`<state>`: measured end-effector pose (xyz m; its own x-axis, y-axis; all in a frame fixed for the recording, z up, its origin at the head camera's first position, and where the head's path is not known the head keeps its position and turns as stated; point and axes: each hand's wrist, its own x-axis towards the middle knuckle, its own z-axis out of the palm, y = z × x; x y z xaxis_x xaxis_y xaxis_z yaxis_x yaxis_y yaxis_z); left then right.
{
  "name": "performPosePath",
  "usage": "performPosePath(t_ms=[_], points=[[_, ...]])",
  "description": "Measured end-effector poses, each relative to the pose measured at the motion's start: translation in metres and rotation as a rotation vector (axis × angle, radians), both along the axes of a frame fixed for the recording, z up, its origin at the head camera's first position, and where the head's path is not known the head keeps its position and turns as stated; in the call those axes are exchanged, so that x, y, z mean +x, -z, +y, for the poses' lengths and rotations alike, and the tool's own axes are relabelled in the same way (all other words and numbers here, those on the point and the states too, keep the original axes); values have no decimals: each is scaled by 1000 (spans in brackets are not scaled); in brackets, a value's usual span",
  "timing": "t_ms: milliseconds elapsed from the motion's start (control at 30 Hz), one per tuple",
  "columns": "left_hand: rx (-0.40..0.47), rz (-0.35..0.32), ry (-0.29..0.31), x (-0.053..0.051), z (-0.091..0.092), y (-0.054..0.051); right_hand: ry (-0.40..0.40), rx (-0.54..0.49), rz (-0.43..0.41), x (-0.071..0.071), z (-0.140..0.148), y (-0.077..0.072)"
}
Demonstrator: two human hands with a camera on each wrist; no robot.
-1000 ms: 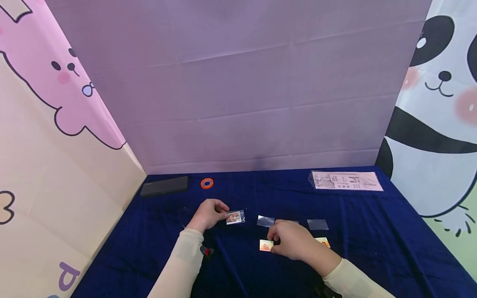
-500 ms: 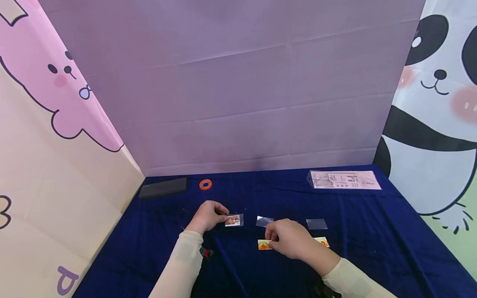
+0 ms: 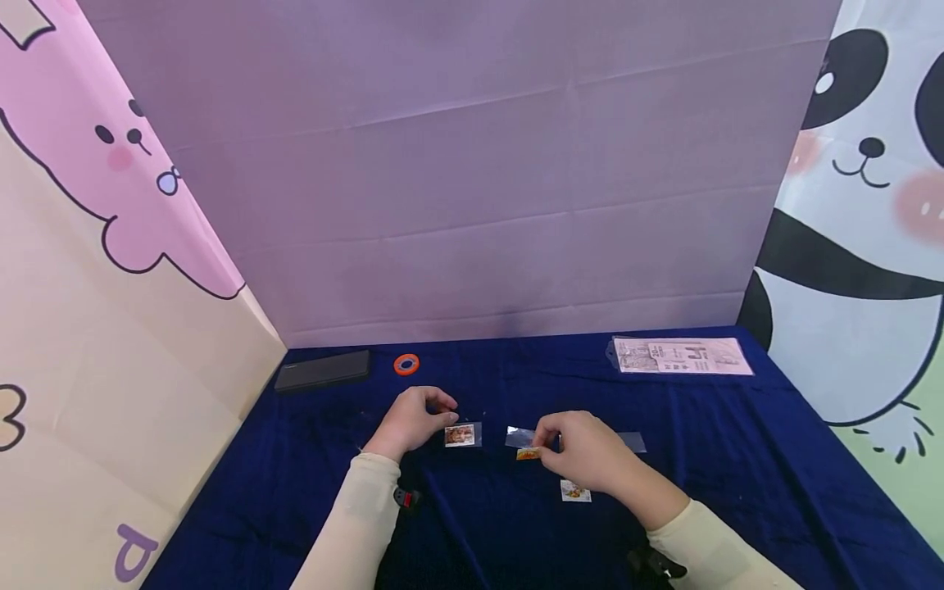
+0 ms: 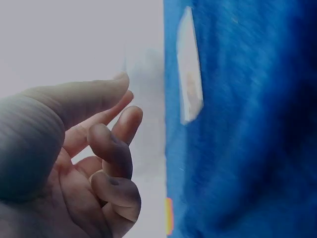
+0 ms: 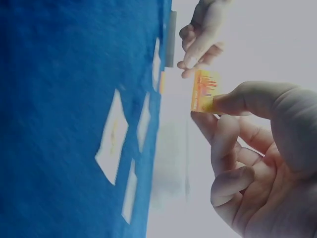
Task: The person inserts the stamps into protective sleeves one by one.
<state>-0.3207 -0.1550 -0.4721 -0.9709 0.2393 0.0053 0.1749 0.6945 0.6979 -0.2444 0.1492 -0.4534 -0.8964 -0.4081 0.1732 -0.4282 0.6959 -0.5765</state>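
My right hand point(image 3: 586, 451) pinches a small yellow-orange stamp point(image 5: 205, 89) between thumb and forefinger, raised off the cloth. Just behind it in the head view lies a clear sleeve point(image 3: 519, 437); another sleeve point(image 3: 633, 442) is partly behind the hand. A stamp with a white border point(image 3: 576, 491) lies on the cloth in front of the right hand. My left hand point(image 3: 411, 420) hovers with fingers loosely bent and nothing between them, beside a sleeved stamp point(image 3: 460, 435), which also shows in the left wrist view point(image 4: 190, 69).
On the blue cloth point(image 3: 472, 524), a dark flat case point(image 3: 323, 371) and an orange tape roll point(image 3: 406, 365) lie at the back left. A pink printed sheet in a clear cover point(image 3: 682, 356) is at the back right. Curtains stand behind and at both sides.
My right hand has lifted the yellow-orange stamp and moved it back toward the sleeves, uncovering the white-bordered stamp. My left hand has let go of the sleeved stamp and risen slightly.
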Motion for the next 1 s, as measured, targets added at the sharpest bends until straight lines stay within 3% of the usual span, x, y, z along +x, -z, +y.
performPosePath(t_ms=[233,367,633,800,1000], points=[[-27,24,51,9,17,-16,76,-58,4,-4,15,-16],[-47,33,81,11,29,-18,117,-108,10,-6,23,-22],[-99,57,131,11,50,-13,190,-181,34,-10,41,-34],[-126,43,140,10,65,-5,224,-219,51,-11,49,-43],[-193,38,202,13,86,0,234,-247,51,-12,56,-48]])
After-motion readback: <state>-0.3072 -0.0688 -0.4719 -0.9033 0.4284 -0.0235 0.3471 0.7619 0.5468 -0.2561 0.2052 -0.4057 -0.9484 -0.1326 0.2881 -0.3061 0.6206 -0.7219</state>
